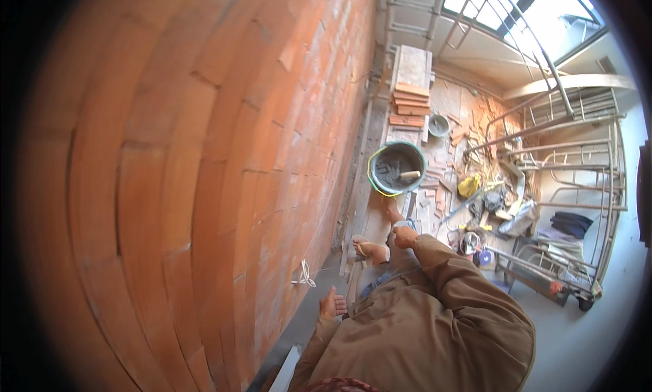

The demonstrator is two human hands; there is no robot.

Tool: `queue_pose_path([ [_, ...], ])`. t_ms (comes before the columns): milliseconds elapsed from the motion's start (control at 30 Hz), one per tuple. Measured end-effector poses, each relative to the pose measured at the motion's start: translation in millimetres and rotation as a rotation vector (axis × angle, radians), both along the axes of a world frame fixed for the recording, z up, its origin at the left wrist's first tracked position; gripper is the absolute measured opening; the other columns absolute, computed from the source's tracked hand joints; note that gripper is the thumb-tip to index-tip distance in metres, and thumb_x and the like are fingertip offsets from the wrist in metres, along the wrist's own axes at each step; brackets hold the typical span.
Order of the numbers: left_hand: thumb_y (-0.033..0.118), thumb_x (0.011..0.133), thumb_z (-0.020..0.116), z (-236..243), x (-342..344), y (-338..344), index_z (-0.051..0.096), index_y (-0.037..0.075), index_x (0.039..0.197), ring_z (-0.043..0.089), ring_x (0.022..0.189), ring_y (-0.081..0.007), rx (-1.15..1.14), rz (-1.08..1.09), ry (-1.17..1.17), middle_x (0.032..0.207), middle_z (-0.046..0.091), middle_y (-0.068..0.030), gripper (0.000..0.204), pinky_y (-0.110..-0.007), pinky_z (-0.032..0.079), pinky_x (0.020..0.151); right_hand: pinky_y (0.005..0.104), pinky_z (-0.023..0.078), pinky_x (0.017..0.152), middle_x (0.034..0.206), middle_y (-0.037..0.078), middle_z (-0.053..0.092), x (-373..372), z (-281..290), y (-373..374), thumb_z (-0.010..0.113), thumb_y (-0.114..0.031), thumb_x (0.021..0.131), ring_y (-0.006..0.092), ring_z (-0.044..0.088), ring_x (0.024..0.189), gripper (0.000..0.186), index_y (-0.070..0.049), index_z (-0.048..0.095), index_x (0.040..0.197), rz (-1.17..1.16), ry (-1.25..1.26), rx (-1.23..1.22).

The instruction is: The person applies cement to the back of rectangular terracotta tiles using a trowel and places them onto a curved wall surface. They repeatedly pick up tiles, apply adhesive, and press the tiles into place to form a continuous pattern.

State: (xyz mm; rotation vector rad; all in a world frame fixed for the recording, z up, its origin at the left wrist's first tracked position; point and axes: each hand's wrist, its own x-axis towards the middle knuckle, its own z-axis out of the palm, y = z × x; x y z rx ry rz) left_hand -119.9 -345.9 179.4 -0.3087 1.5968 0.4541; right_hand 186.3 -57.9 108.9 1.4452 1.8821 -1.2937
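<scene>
- Left hand (331, 304): nearest, well short of the bucket; its palm shows, the fingers stretched out and clamped on nothing.
- White cord (305, 274): short of the bucket and left of it, looped against the brick wall (224, 181), perhaps hung there to stay off the floor.
- Right hand (405, 238): just short of the bucket, by the person's lower leg; its fingers look curled, but I cannot tell whether they grip anything.
- Bucket (388, 190): dark, holding grey mix, near the feet, probably for easy reach. A tool's pale handle (409, 175) lies inside, likely left ready to grab.
- Bricks (411, 100): stacked beyond the bucket on a plank (412, 64), probably to keep them handy.
- Pail (438, 126): beyond the bucket and to its right, beside the bricks.
- Metal frames (577, 147): well right of the bucket, past rubble (479, 120).
</scene>
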Motion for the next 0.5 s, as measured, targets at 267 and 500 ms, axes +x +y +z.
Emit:
queue_pose_path([
  [267, 0.043, 0.095, 0.064, 3.4, 6.6, 7.0, 0.065, -0.002, 0.111, 0.07, 0.083, -0.0214, -0.178, -0.306, 0.112, 0.099, 0.07, -0.015, 0.047, -0.033, 0.057, 0.072, 0.0524, 0.05, 0.091, 0.102, 0.03, 0.068, 22.0, -60.3, 141.3, 0.054, -0.01, 0.082, 0.0452, 0.066, 0.099, 0.032, 0.002, 0.068, 0.108, -0.331, 0.021, 0.189],
  [500, 0.024, 0.098, 0.063, -25.7, 23.5, 137.2, 0.064, -0.005, 0.11, 0.07, 0.084, -0.0211, -0.047, -0.184, 0.138, 0.097, 0.07, -0.015, 0.032, -0.032, 0.057, 0.073, 0.0522, 0.052, 0.084, 0.105, 0.02, 0.064, 29.7, -217.1, 327.9, 0.067, -0.022, 0.084, 0.0419, 0.064, 0.1, 0.029, -0.004, 0.061, 0.107, -0.348, 0.031, 0.515],
])
